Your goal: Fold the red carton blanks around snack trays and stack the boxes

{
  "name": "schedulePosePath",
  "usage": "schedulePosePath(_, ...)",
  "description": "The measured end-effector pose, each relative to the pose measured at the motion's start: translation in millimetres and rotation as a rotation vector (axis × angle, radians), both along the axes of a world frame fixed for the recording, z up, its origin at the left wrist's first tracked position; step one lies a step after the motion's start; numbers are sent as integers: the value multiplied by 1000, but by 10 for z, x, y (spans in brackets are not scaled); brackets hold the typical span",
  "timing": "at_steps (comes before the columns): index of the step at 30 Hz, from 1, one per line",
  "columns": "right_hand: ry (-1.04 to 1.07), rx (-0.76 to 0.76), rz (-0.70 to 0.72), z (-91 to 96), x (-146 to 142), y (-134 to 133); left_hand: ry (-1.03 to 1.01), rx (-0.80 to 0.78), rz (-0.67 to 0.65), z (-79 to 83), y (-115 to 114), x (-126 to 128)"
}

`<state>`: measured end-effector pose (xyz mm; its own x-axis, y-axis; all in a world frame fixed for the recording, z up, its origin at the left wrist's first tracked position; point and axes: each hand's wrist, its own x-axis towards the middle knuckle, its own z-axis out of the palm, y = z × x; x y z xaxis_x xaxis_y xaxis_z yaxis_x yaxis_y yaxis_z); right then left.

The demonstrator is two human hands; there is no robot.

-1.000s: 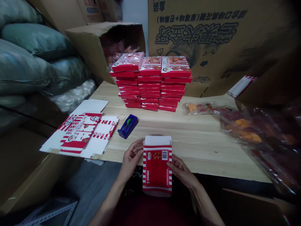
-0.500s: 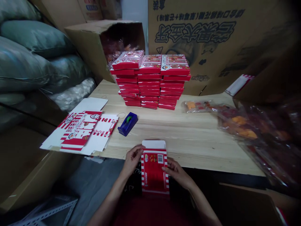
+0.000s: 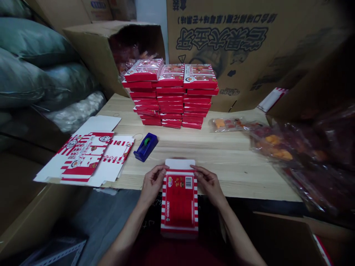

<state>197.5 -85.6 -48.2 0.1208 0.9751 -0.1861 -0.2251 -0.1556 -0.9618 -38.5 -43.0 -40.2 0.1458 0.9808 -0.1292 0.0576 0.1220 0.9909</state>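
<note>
Shifting up from the side edge, the right hand [image 3: 209,183] is now at the upper right corner of the striped red-and-white carton [image 3: 179,207], while the left hand [image 3: 152,181] stays at the upper left. Each grip is closed to a light pinch on the carton, held at the near edge of the tabletop [image 3: 222,155]. Its white end flap [image 3: 179,163] still stands open, so the work seems now centred there.

Near centre, the rectangular red cardboard box with white-striped sides [image 3: 179,207] pointed lengthwise away, printed panel [image 3: 179,199] up, barcode [image 3: 189,182] sitting at its far right corner, and out at the far end, its plain white flap [image 3: 180,163] stuck out, unfolded!
</note>
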Motion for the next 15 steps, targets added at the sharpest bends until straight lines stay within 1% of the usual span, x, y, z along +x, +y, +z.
schedulePosePath(3, 17, -68, 31, -115, -39, -106, -17, -65, -53, -97, -92, -84)
schedulePosePath(6, 47, -78, 42, -199, -136, -207, -36, -74, -104, -148, -176, -126)
schedulePosePath(9, 84, -83, 87, -203, -231, -233, -31, -44, -129, -135, -213, -96)
schedulePosePath(12, 229, -141, 127, -174, -276, -200, -36, -75, -114, -140, -220, -36)
schedulePosePath(14, 335, -190, 125, -166, -279, -164, -39, -88, -92, -161, -218, -4)
schedulePosePath(15, 362, -206, 111, -167, -278, -142, -32, -69, -72, -169, -216, 10)
